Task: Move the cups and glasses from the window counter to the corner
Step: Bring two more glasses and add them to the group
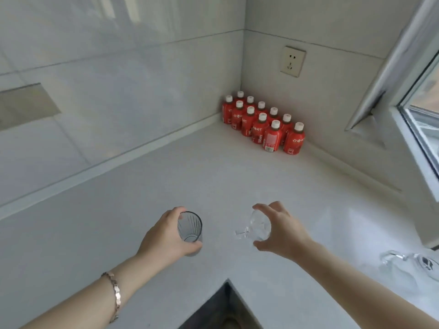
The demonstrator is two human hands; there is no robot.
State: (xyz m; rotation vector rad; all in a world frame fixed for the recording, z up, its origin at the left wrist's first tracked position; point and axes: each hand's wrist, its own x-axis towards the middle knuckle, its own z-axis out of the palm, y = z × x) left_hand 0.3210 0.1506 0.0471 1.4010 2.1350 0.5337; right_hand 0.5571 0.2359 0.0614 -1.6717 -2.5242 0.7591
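My left hand (164,236) grips a dark ribbed glass tumbler (190,226), held upright just above the white counter (213,176). My right hand (282,231) holds a clear glass cup (260,225) with a small handle; the cup is tilted on its side, handle pointing left. Both hands hover over the middle of the counter, well short of the corner. More clear glasses (413,262) stand on the counter at the lower right, below the window.
Several red bottles (263,124) with white caps fill the corner against the tiled wall. A wall socket (292,61) sits above them. The window frame (418,129) runs along the right. The counter's inner edge drops off at the bottom (225,302).
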